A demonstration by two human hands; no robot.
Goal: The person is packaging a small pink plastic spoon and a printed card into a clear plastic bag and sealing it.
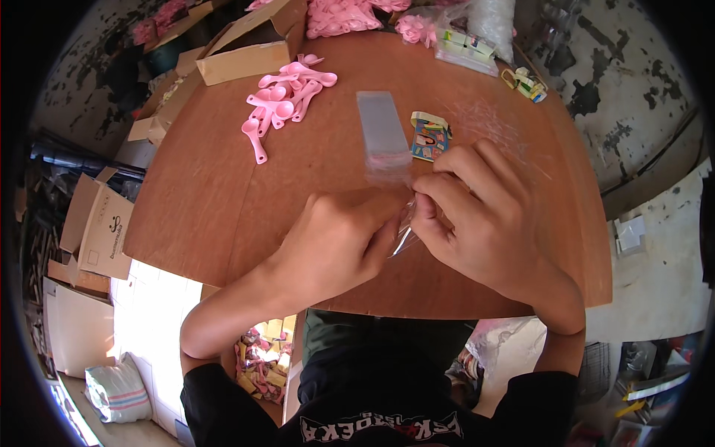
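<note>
My left hand and my right hand meet over the near part of the table, both closed in a pinch on a small clear plastic bag. Most of the bag is hidden behind the fingers; a shiny edge shows below them. Just beyond lies a stack of clear plastic bags. To its right, near my right fingertips, is a small pile of blue printed cards with a pale band at its top. Several pink plastic spoons lie heaped at the far left.
Thin clear strips are scattered on the brown table, right of the cards. An open cardboard box, pink bundles and a bagged stack line the far edge. Below the near edge sits a box of scraps.
</note>
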